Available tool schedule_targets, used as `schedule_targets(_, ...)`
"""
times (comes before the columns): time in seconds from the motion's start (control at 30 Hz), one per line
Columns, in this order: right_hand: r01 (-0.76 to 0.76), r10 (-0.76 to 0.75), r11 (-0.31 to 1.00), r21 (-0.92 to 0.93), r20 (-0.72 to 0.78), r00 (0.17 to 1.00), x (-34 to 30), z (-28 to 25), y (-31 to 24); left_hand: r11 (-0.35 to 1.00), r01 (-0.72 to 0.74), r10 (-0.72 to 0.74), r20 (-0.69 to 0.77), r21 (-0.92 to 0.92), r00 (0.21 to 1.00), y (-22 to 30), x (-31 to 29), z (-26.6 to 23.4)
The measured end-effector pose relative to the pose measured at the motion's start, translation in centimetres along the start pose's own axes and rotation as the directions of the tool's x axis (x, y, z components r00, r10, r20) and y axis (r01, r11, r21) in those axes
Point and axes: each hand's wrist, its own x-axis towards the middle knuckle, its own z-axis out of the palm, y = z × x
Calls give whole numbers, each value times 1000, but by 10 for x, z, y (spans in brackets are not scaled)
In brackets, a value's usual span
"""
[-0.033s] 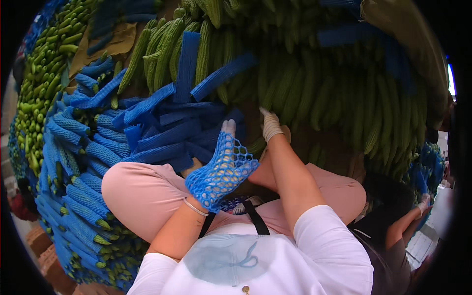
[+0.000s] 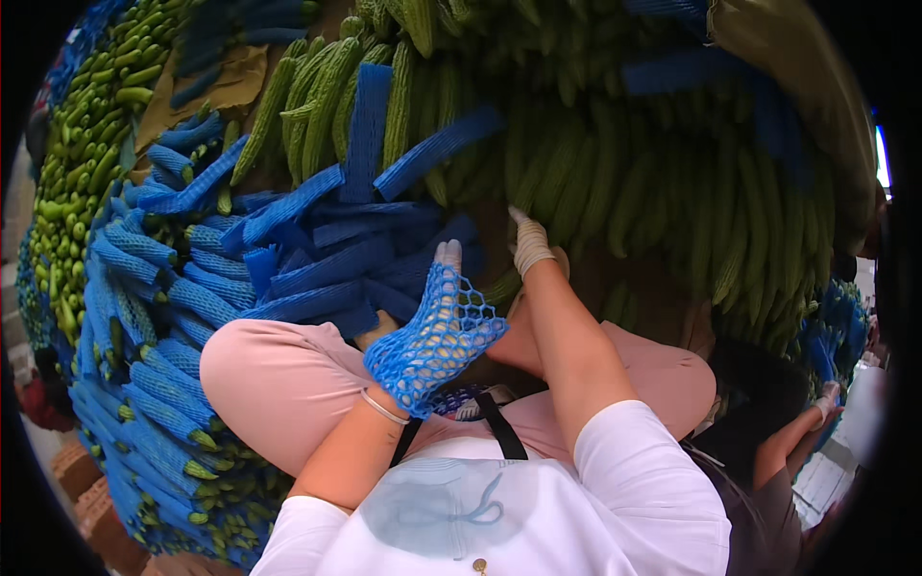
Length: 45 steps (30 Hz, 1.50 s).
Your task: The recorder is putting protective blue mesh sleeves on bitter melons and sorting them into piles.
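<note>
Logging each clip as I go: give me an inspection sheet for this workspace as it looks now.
Surface: the person's lap in pink trousers; no table seen.
Job's things: blue foam net sleeve stretched over the left hand; heap of green ridged gourds ahead.
Clutter: pile of gourds already in blue sleeves at left; loose empty sleeves in the middle.
Hands: left hand inside the sleeve, fingers spread; right hand, gloved, reaching into the gourd heap, grasp hidden.
Cables: nothing seen.
Surroundings: another person's arm at lower right.
</note>
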Motion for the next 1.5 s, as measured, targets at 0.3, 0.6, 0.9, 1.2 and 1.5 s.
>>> schedule_targets(0.3,-303,-127,681,666,515,848,-25,-11,-57,957,-210,169,-206,-201,964,-10,6,10)
schedule_targets(0.6,-448,-297,698,559,795,529,-216,-39,-3,867,-29,27,-13,-498,1000,13,-1,-1)
schedule_targets(0.9,-99,-305,896,432,763,570,-258,-59,28,762,28,44,95,-647,994,-11,-51,-2)
schedule_targets(1.2,545,-421,798,259,886,195,-347,-90,-12,702,-286,211,-193,-652,958,-12,-110,-12)
schedule_targets(1.5,665,-710,703,251,309,633,-198,-65,-50,37,54,90,57,-998,994,-11,-129,-20)
